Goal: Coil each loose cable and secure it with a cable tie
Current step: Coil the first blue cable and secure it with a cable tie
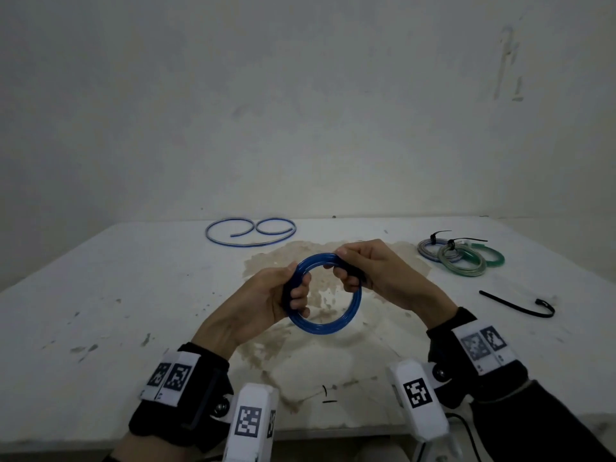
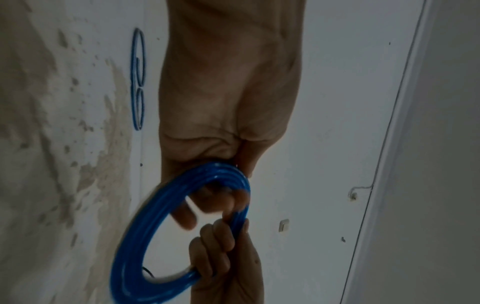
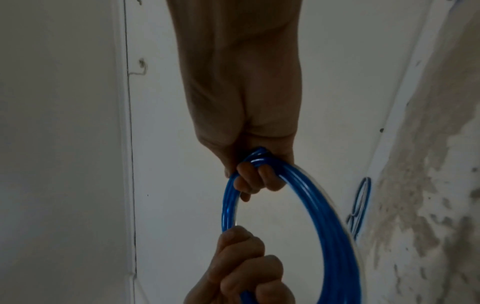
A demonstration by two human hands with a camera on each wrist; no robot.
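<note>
A blue cable wound into a round coil (image 1: 333, 328) hangs above the stained white table (image 1: 133, 295), held between both hands. My left hand (image 1: 295, 295) grips the coil's left side with the fingers curled through the ring. On the upper right side, my right hand (image 1: 345, 270) grips it with thumb on top and fingers wrapped underneath. The left wrist view shows the coil (image 2: 135, 236) running from my left hand (image 2: 207, 205) to my right hand (image 2: 223, 257). In the right wrist view my right hand (image 3: 257, 179) clasps the strands of the coil (image 3: 330, 236).
A loose blue cable (image 1: 246, 231) lies in open loops at the table's far edge. Three coiled cables with black ties (image 1: 460, 255) are stacked at the right. A single black cable tie (image 1: 520, 306) lies on the table right of my right wrist.
</note>
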